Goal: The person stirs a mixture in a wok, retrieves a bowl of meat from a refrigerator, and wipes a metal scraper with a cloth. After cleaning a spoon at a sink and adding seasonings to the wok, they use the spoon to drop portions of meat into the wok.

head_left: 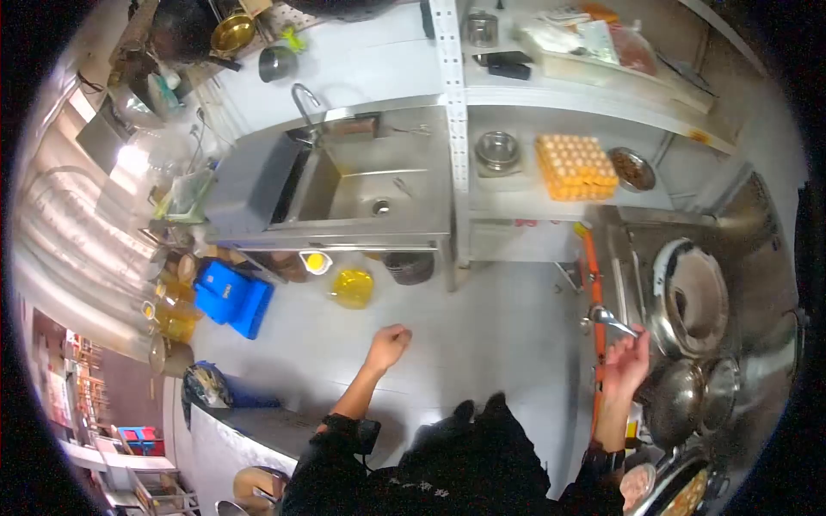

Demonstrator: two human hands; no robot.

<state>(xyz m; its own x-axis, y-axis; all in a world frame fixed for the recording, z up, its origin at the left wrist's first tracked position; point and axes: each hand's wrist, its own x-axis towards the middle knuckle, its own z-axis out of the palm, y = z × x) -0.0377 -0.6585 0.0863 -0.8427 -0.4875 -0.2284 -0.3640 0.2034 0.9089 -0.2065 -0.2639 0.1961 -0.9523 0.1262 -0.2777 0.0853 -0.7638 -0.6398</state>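
Note:
My right hand (626, 365) is raised beside the stove's orange front edge, with the fingertips closed at the end of a shiny metal spoon-like piece (613, 321). Its wide end points left, over the orange edge; motion blurs its exact shape. My left hand (390, 347) hangs over the grey floor with its fingers curled in, and nothing shows in it. To the right of my right hand is a round wok burner (691, 297). Two metal pans (675, 402) lie just below that burner.
Ahead stands a steel sink (361, 193) with a tap. Below it are a yellow oil jug (352, 288) and a blue plastic item (232, 297). Shelves at right hold egg trays (576, 168). A pan of food (688, 490) sits at lower right; a metal counter (228, 443) is at lower left.

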